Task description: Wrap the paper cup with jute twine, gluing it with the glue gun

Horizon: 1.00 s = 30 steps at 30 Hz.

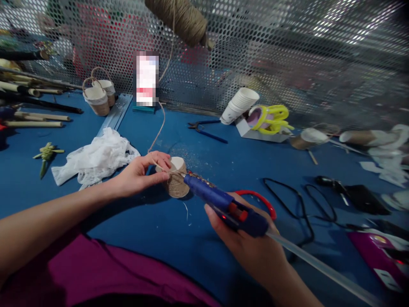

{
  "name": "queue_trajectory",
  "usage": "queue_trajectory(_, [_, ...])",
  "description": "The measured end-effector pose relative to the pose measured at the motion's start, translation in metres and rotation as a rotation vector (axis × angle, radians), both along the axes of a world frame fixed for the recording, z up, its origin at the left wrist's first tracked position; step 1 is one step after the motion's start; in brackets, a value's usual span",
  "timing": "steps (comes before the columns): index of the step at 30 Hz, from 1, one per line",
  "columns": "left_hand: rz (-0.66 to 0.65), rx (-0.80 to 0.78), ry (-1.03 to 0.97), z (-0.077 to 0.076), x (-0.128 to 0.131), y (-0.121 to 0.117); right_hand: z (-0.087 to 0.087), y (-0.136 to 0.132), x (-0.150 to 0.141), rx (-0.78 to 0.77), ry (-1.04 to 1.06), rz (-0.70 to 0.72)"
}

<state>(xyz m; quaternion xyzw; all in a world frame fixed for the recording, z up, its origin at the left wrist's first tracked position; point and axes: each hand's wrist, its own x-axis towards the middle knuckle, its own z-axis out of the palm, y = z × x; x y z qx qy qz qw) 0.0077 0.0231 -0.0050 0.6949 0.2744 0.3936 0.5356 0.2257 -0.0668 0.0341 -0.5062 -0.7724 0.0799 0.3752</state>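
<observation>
My left hand (147,171) pinches a strand of jute twine (157,135) against a small paper cup (178,184) wrapped in the same twine. The cup stands tilted on the blue table, its white inside partly showing. In my right hand (246,238) is a blue hot glue gun (220,198) with a small red light lit. Its nozzle reaches the cup's upper side, close to my left fingertips; whether it touches I cannot tell. A long clear glue stick (322,258) trails out of its back. The twine runs up to a large spool (182,21) hanging above.
White lace (99,157) lies at left, near two small twine-handled baskets (97,100). Pliers (207,130), stacked paper cups (239,104) and yellow-handled scissors (271,119) lie behind. Black cord (300,200) crosses the right side. A perforated metal screen (255,64) closes the back.
</observation>
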Motion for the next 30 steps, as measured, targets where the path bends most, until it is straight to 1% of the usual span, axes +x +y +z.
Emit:
queue_trajectory(3, [0.005,-0.006,0.005,0.0005,0.0001,-0.0005,0.0005,-0.0006,-0.0002,-0.036,0.012,-0.012])
queue_trajectory(7, [0.024,-0.015,0.003,0.0008,0.0007,-0.0013,-0.0033,-0.0028,-0.0010,-0.064,0.029,-0.024])
queue_trajectory(14, [0.035,-0.048,-0.022,0.0022,0.0021,-0.0029,-0.0028,-0.0032,-0.0010,-0.030,-0.024,-0.045])
queue_trajectory(21, [0.031,-0.062,-0.010,0.0033,0.0012,-0.0025,-0.0004,-0.0030,0.0002,-0.011,-0.017,-0.035])
queue_trajectory(25, [0.015,-0.059,-0.005,0.0036,0.0009,-0.0020,0.0024,-0.0013,-0.0004,-0.031,-0.025,-0.038])
queue_trajectory(30, [0.012,-0.066,-0.015,0.0027,0.0012,-0.0026,0.0000,-0.0020,-0.0012,-0.032,-0.016,-0.058])
